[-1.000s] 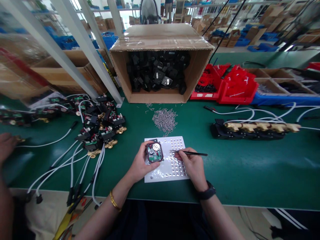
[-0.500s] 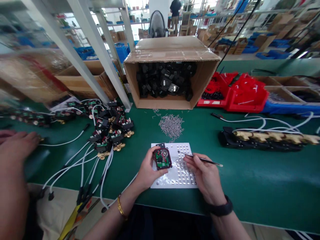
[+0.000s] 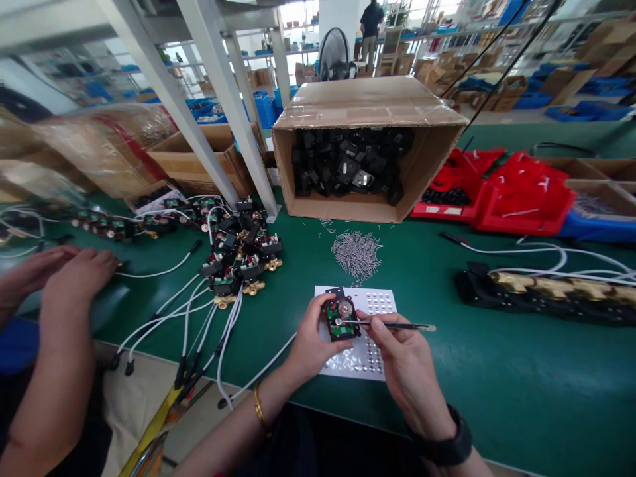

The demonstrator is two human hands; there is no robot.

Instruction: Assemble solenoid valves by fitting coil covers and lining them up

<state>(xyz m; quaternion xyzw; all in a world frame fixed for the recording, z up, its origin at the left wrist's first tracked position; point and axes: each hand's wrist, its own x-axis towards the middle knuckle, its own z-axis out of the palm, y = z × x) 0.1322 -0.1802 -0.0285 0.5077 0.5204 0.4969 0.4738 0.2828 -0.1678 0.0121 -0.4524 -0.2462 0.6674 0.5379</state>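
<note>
The left hand is closed around a small black square module with a green circuit board, held just above the white perforated sheet of metal discs. The right hand pinches slim black tweezers, tips on the module's face. This is probably best done with the module level and the right wrist braced low. Open green benchtop lies right of the sheet. Loose steel pins lie just beyond it, cabled brass valves to its left, and the bench edge near.

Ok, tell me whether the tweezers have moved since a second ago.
Yes. Against the white tray, the tip of the tweezers has shifted left, from over its holes onto the module in the left hand.
</note>
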